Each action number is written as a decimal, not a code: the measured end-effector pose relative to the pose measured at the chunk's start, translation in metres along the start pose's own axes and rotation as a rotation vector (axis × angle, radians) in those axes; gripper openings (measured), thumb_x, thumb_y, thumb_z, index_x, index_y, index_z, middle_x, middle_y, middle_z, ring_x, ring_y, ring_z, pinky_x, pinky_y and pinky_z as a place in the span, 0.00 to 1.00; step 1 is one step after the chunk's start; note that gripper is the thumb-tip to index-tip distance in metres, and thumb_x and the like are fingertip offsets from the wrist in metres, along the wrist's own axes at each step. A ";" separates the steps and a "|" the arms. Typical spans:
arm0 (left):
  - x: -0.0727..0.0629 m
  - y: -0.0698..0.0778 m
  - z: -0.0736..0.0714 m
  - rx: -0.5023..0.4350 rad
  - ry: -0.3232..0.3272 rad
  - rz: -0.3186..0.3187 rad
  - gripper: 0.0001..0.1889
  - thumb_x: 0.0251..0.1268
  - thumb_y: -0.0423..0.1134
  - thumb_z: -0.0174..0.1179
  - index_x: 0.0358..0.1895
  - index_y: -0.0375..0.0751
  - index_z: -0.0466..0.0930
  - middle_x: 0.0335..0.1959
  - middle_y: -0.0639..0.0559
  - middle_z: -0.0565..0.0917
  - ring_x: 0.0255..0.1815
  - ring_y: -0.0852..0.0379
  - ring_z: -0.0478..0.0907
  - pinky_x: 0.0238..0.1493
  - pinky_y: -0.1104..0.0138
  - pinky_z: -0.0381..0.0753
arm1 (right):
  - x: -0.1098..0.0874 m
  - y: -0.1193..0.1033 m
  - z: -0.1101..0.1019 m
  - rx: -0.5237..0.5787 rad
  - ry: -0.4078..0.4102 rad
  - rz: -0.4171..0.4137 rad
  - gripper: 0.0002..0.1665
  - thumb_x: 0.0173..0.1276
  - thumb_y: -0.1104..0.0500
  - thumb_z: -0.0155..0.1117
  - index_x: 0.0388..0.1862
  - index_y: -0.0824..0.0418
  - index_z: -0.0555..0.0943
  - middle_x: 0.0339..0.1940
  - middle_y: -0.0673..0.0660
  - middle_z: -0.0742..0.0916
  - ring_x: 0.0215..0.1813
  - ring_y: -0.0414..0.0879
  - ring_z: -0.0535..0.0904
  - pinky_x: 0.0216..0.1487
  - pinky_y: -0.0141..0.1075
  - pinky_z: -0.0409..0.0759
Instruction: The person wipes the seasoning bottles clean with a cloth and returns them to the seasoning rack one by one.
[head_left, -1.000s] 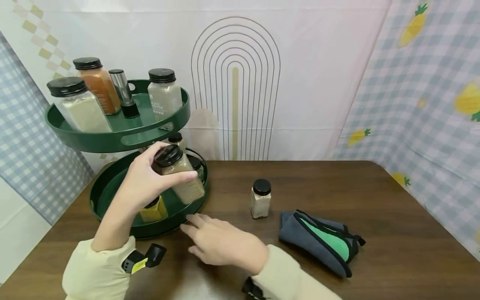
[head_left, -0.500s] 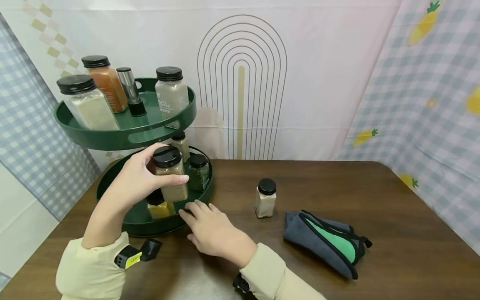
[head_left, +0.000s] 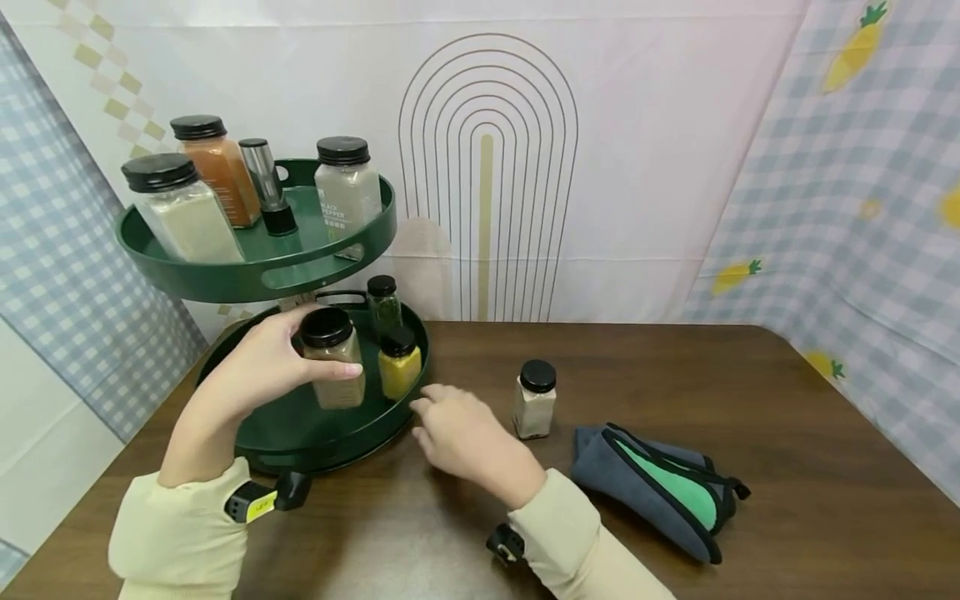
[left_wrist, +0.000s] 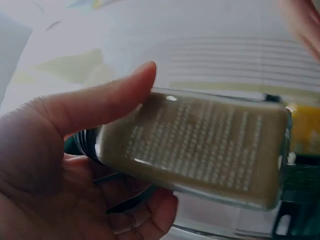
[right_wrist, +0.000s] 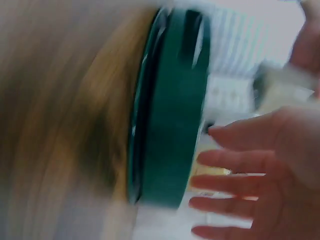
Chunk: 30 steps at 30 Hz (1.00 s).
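My left hand (head_left: 258,362) grips a black-lidded glass spice jar (head_left: 337,385) of greyish-brown powder, thumb on one side and fingers on the other. In the left wrist view the jar (left_wrist: 200,150) shows lines of pale print. It is over the lower green tray (head_left: 322,457) of a two-tier turntable stand, close under the upper tray. My right hand (head_left: 468,437) is beside that tray's right rim; in the right wrist view its fingers (right_wrist: 225,182) are extended and hold nothing. On the lower tray stand a yellow spice jar (head_left: 400,373) and a jar of green herbs (head_left: 386,313).
The upper tray (head_left: 258,279) carries a cream-powder jar (head_left: 197,225), an orange-powder jar (head_left: 221,179), a silver-and-black cylinder (head_left: 266,185) and a black pepper jar (head_left: 348,196). A small white-powder jar (head_left: 536,408) and a grey-green pouch (head_left: 652,487) are on the table.
The lower tray has turned, carrying the yellow jar from the front to the right and the herb jar toward the back. The held jar came upright and lower; my right hand shifted right.
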<state>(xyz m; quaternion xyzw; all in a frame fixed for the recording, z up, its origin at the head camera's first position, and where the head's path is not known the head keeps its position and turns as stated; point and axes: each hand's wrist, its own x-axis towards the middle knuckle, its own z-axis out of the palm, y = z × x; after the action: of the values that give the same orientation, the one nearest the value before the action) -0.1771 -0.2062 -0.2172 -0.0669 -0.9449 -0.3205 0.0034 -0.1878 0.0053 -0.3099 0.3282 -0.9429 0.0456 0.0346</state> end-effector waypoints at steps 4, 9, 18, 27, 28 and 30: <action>0.014 -0.013 0.008 0.028 -0.038 -0.039 0.54 0.47 0.59 0.68 0.72 0.34 0.48 0.70 0.30 0.54 0.67 0.30 0.55 0.60 0.39 0.60 | -0.004 -0.016 0.000 0.018 -0.012 -0.179 0.28 0.69 0.50 0.54 0.67 0.55 0.68 0.70 0.55 0.68 0.70 0.49 0.64 0.63 0.41 0.69; 0.030 -0.029 0.023 -0.001 -0.026 0.003 0.45 0.48 0.52 0.69 0.67 0.33 0.59 0.63 0.32 0.67 0.61 0.34 0.66 0.57 0.43 0.67 | -0.003 -0.015 0.007 -0.050 -0.075 -0.169 0.26 0.69 0.51 0.55 0.65 0.55 0.70 0.71 0.54 0.65 0.74 0.49 0.57 0.69 0.39 0.62; 0.044 -0.038 0.044 0.024 -0.038 0.024 0.35 0.46 0.50 0.71 0.55 0.33 0.70 0.50 0.37 0.77 0.49 0.41 0.74 0.48 0.50 0.74 | 0.003 0.009 0.011 0.098 -0.059 -0.066 0.21 0.67 0.56 0.57 0.58 0.57 0.70 0.72 0.54 0.65 0.73 0.51 0.57 0.69 0.43 0.62; 0.047 -0.034 0.055 0.020 -0.089 -0.017 0.31 0.45 0.46 0.72 0.51 0.34 0.72 0.46 0.38 0.78 0.45 0.44 0.75 0.42 0.55 0.75 | 0.006 0.020 0.016 0.092 -0.031 -0.087 0.32 0.70 0.59 0.54 0.71 0.47 0.59 0.73 0.54 0.62 0.72 0.58 0.58 0.69 0.45 0.61; 0.047 -0.034 0.055 0.018 -0.095 -0.020 0.31 0.45 0.45 0.72 0.52 0.33 0.72 0.47 0.38 0.78 0.45 0.43 0.75 0.42 0.55 0.75 | 0.006 0.021 0.016 0.096 -0.034 -0.083 0.31 0.70 0.59 0.53 0.70 0.46 0.59 0.74 0.54 0.61 0.73 0.58 0.57 0.69 0.45 0.61; 0.046 -0.034 0.056 0.012 -0.109 -0.022 0.32 0.46 0.44 0.72 0.53 0.33 0.71 0.48 0.37 0.78 0.46 0.43 0.75 0.42 0.54 0.75 | 0.006 0.023 0.018 0.114 -0.038 -0.075 0.30 0.71 0.61 0.52 0.70 0.47 0.60 0.74 0.53 0.60 0.73 0.59 0.57 0.69 0.46 0.61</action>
<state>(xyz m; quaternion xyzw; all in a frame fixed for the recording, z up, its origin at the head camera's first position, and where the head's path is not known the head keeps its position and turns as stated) -0.2251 -0.1931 -0.2801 -0.0739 -0.9462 -0.3109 -0.0513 -0.2071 0.0177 -0.3288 0.3657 -0.9262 0.0919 -0.0002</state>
